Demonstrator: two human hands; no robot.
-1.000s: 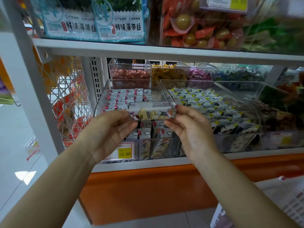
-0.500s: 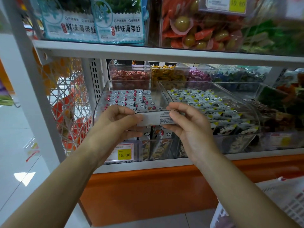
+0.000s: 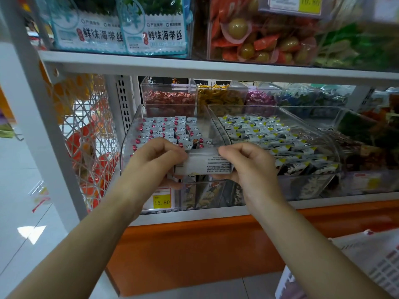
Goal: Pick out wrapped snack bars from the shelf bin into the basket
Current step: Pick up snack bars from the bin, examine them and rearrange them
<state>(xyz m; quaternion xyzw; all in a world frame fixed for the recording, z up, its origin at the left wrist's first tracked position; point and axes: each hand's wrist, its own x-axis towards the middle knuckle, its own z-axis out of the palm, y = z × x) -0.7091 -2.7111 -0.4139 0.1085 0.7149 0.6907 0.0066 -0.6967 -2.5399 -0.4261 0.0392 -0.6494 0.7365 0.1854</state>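
Frame centre: your left hand [image 3: 155, 161] and right hand [image 3: 250, 169] pinch one wrapped snack bar [image 3: 205, 164] by its ends, fingers [image 3: 237, 150] curled, just above the shelf bin [image 3: 131, 137]; basket [image 3: 371, 262] lower right.

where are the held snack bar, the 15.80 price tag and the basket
snack bar [image 3: 203, 164]: head view, middle of its white wrapper
price tag [image 3: 161, 201]: head view, yellow patch
basket [image 3: 371, 255]: head view, white wall

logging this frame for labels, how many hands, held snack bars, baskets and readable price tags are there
hands: 2, left hand and right hand
held snack bar: 1
basket: 1
readable price tags: 2, 15.80 and 10.80
total: 6
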